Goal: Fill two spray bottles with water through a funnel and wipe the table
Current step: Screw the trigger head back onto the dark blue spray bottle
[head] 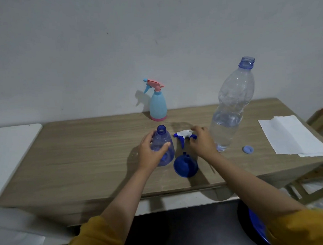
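Mustard sleeves reach out: left hand [152, 152] grips the uncapped, unfilled translucent blue spray bottle [162, 146], right hand [201, 141] fingers pinch its white-and-blue trigger head [183, 135].

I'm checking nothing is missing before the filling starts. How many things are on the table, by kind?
Spray bottles: 2, the blue bottle with no head and the light blue bottle
Loose spray head: 1
Funnel: 1
Water bottle: 1
Bottle cap: 1
Paper towel: 1
Total: 7
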